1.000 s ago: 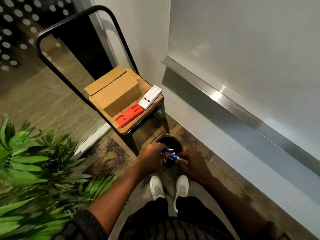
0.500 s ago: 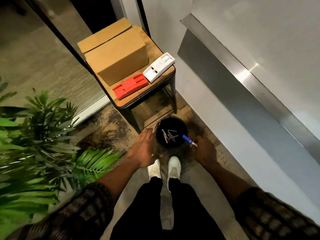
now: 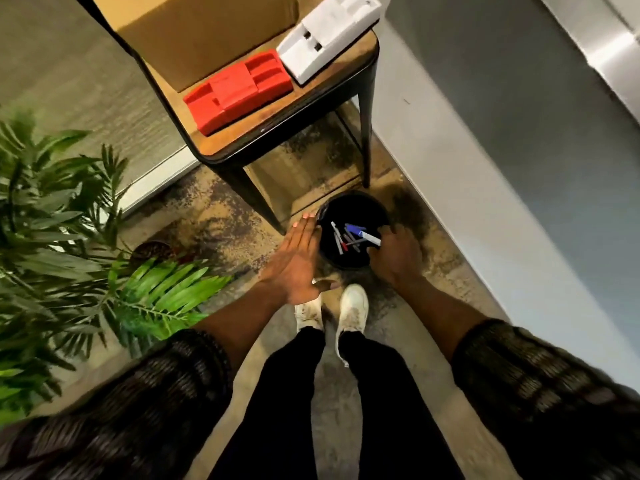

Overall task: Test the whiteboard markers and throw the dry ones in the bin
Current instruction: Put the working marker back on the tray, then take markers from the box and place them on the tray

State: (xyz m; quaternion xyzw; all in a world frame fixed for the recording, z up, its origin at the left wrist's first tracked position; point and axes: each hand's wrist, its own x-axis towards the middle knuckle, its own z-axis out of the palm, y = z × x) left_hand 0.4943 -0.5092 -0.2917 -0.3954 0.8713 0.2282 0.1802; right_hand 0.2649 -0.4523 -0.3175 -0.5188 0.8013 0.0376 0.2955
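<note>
A round black bin stands on the floor in front of my feet, with several discarded markers lying at its bottom. My right hand is over the bin's right rim, and its curled fingers hold a white marker with a blue cap that points left over the opening. My left hand is flat with straight fingers just left of the bin, its fingertips by the rim. It holds nothing.
A chair stands just behind the bin and carries a cardboard box, a red holder and a white holder. A leafy plant fills the left. On the right, the wall carries the whiteboard's metal ledge.
The view has dropped closer to the bin. My left hand let go of the marker and opened flat beside the bin. My right hand carried the marker over the bin's right rim.
</note>
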